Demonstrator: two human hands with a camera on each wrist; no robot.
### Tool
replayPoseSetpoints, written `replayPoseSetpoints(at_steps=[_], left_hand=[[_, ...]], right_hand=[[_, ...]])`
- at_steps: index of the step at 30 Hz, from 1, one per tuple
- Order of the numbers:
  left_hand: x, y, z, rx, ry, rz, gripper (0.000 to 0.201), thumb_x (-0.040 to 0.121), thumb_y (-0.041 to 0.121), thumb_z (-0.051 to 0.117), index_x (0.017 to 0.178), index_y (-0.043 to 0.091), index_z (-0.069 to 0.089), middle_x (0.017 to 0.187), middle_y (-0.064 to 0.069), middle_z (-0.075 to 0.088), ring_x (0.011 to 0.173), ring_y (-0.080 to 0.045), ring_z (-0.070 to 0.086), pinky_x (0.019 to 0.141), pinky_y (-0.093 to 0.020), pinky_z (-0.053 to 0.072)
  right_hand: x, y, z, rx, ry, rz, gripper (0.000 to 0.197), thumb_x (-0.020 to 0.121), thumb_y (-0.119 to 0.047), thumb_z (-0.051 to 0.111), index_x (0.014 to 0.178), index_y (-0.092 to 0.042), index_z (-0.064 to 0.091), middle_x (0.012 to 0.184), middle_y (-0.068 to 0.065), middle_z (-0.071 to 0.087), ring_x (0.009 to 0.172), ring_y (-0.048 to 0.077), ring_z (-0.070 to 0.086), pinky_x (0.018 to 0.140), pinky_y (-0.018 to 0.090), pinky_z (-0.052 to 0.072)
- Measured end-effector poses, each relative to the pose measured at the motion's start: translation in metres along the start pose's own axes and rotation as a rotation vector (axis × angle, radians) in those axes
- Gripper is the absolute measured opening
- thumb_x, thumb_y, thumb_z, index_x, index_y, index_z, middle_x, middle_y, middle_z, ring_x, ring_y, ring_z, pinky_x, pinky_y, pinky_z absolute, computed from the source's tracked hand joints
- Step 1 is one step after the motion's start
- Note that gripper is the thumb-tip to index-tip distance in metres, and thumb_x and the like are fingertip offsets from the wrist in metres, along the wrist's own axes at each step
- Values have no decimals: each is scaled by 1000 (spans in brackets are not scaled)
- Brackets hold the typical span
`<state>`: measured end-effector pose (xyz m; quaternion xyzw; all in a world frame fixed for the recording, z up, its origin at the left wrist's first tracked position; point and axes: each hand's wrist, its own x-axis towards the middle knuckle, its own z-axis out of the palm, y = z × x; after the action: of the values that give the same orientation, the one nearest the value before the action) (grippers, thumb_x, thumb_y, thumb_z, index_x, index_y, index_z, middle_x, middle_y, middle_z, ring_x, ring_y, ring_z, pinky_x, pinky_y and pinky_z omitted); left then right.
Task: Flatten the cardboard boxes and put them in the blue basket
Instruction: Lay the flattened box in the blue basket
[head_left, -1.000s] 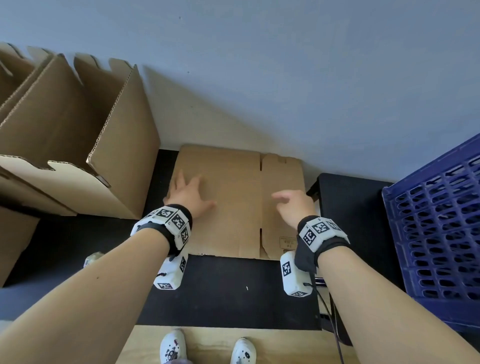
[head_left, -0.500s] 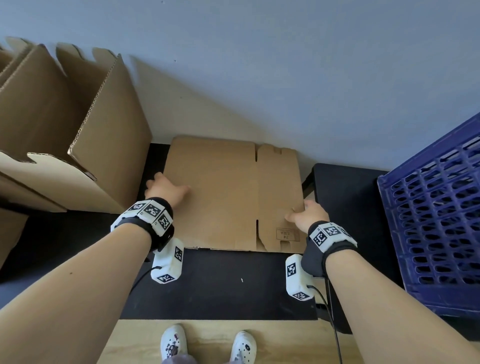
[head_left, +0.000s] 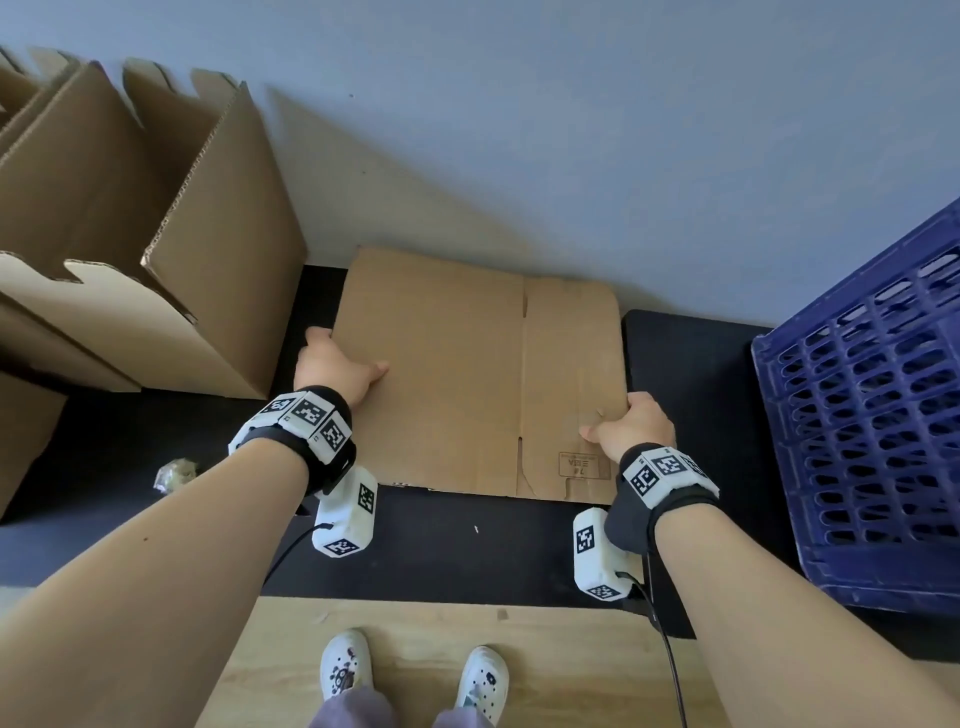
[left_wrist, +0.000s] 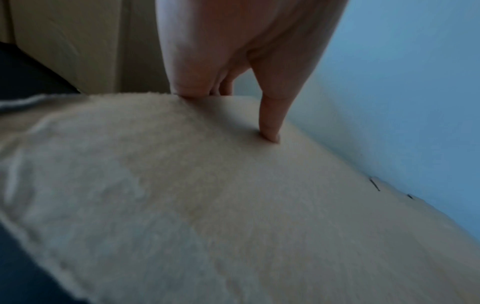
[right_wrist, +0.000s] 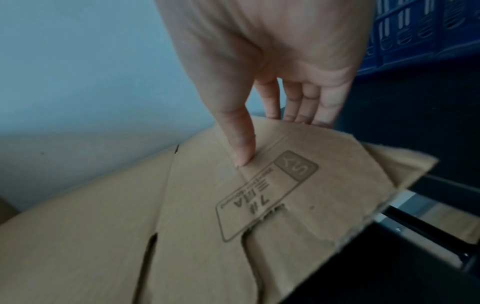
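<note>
A flattened cardboard box (head_left: 467, 374) (left_wrist: 233, 205) (right_wrist: 130, 236) lies on the black table against the wall. My left hand (head_left: 332, 369) (left_wrist: 233, 86) grips its left edge, thumb on top and fingers curled under. Over at the right edge, near the printed label, my right hand (head_left: 628, 426) (right_wrist: 275, 123) pinches the board with the thumb above and the fingers below. In the right wrist view that edge is raised off the table. The blue basket (head_left: 862, 415) (right_wrist: 415, 30) stands to the right.
Several upright open cardboard boxes (head_left: 156, 234) crowd the left side beside the flattened one. The black table (head_left: 467, 551) meets a second black surface (head_left: 691, 374) under the basket. A small crumpled scrap (head_left: 174, 473) lies at front left. The blue-grey wall (head_left: 519, 130) is close behind.
Both hands slid outward from the top of the flat box to its left and right edges and took hold. The right edge is now raised.
</note>
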<state>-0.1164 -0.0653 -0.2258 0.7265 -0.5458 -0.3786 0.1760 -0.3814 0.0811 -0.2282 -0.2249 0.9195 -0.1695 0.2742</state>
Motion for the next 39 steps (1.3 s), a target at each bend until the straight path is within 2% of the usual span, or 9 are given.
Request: replayPoseSetpoints(at_steps=[7,13,17,22,26,31,34,37,39], left_hand=[[-56,35,-20,-167,83,119,75,75,28,78,134,9,37,131,-10,52,117,-27,53,98,-37,44],[-113,78,-52,-330,201,207,75,77,39,73,134,11,35,134,-8,48,118,-26,52,98,-37,44],[-150,104,-75,-464,266,299,73,79,42,71,135,12,35,130,-5,50,111,-21,53,88,-29,42],[-192,135,-95,-614,290,402,78,78,44,71,138,11,34,129,-1,50,117,-19,50,99,-30,40],[-223,151,-94,-702,244,441,77,76,46,71,137,14,35,117,7,50,106,-12,50,97,-26,40],[-268,167,-69,-765,177,479,71,77,45,71,133,16,39,108,9,51,100,-12,51,96,-27,42],[-298,184,-49,-791,152,533,66,77,43,71,129,16,41,105,9,52,98,-12,53,91,-25,42],[-329,208,-31,-784,135,587,62,78,41,71,128,18,43,106,10,53,97,-12,53,86,-23,41],[-346,228,-15,-793,126,632,62,78,39,72,130,19,44,109,10,55,100,-11,55,88,-24,43]], right_hand=[[-19,8,-58,205,148,-118,60,69,-20,79,124,-20,54,119,6,59,105,27,58,84,34,47],[-50,-10,-123,452,219,-230,37,61,-15,72,98,-16,66,105,7,65,90,25,62,66,26,45],[-77,-14,-170,575,265,-349,39,67,-12,69,106,-11,64,101,2,67,82,19,59,52,19,34],[-116,-14,-219,745,345,-432,41,72,-14,64,113,-10,60,102,0,66,89,19,61,58,22,39],[-143,5,-253,750,411,-466,44,71,-18,65,114,-12,59,101,-1,67,83,16,62,57,22,40],[-159,49,-292,759,475,-472,57,72,-21,68,126,-13,52,108,-1,64,83,12,60,56,20,39],[-161,79,-320,778,511,-463,59,72,-21,70,127,-15,49,109,-2,60,90,16,59,63,24,40],[-156,108,-350,811,529,-468,56,75,-16,70,125,-18,46,94,-9,56,89,15,56,71,27,42],[-145,125,-373,832,530,-493,61,75,-13,71,129,-19,44,101,-8,56,91,14,55,75,27,42]])
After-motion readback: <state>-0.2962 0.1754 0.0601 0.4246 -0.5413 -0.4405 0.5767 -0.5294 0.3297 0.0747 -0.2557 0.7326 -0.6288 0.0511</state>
